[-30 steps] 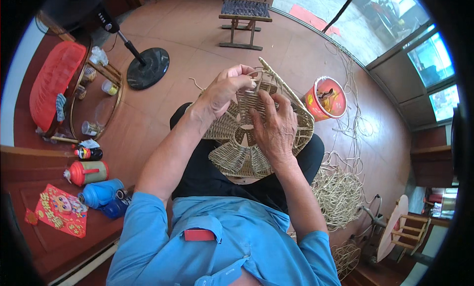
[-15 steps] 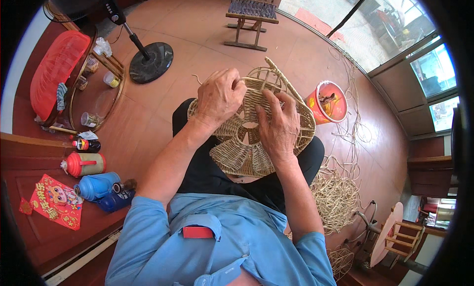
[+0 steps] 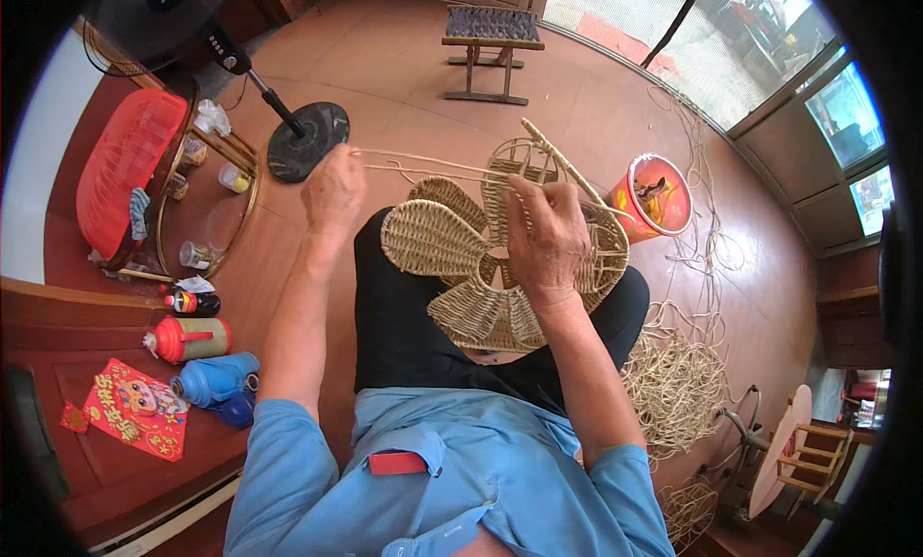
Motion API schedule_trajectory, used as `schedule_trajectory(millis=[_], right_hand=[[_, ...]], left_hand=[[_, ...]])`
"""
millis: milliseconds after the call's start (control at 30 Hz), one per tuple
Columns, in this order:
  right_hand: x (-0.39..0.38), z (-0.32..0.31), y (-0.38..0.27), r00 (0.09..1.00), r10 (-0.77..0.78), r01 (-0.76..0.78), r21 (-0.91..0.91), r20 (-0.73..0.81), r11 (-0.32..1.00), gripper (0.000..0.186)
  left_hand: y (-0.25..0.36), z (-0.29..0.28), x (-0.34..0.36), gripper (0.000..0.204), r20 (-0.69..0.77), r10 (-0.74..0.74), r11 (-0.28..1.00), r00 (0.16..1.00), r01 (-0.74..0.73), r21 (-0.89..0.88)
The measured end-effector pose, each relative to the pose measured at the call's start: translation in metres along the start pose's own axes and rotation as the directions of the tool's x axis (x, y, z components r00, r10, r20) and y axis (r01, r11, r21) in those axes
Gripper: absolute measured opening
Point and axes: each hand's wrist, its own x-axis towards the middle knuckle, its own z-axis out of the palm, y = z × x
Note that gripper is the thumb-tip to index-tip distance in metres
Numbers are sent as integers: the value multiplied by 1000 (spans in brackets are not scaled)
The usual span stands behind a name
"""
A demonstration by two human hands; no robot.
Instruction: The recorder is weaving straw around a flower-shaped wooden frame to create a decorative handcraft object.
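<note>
A flower-shaped woven piece of straw-coloured cord [image 3: 435, 242] lies across my lap, with rounded petals about a central hole and an openwork frame at the far right. My left hand [image 3: 335, 194] is closed on a strand of cord [image 3: 423, 159], out to the left of the weave. That strand runs taut to the far petal, beside my right hand [image 3: 550, 245]. With bent fingers, my right hand grips the woven piece just right of its centre; its fingertips are partly hidden.
Right of my knee stands an orange-red bucket [image 3: 650, 199]. A heap of loose cord [image 3: 673, 384] lies on the floor. Ahead is a low wooden stool [image 3: 492, 52]. A fan base [image 3: 308, 142] and round glass-topped stand [image 3: 216, 225] are at left, near thermoses [image 3: 197, 340].
My left hand has moved left and nearer, away from the weave, drawing the strand out straight. The left petals have come into sight. My right hand stays on the weave.
</note>
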Motion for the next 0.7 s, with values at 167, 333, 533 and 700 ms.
schedule_trajectory(millis=[167,333,533,700], right_hand=[[8,20,-10,999,-37,37,22,-19,999,15],[11,19,-13,999,47,-46,31,-8,998,12],[16,17,-20,999,49,-50,43,15,998,12],[18,17,-17,998,60,-59,-7,38,998,11]], left_hand=[[-85,-22,-1,38,87,-140,988,986,133,84],[-161,-47,7,54,36,-301,932,953,286,220],[-206,-92,3,50,-51,-325,865,944,318,389],[-132,-90,17,45,148,-151,893,977,71,444]])
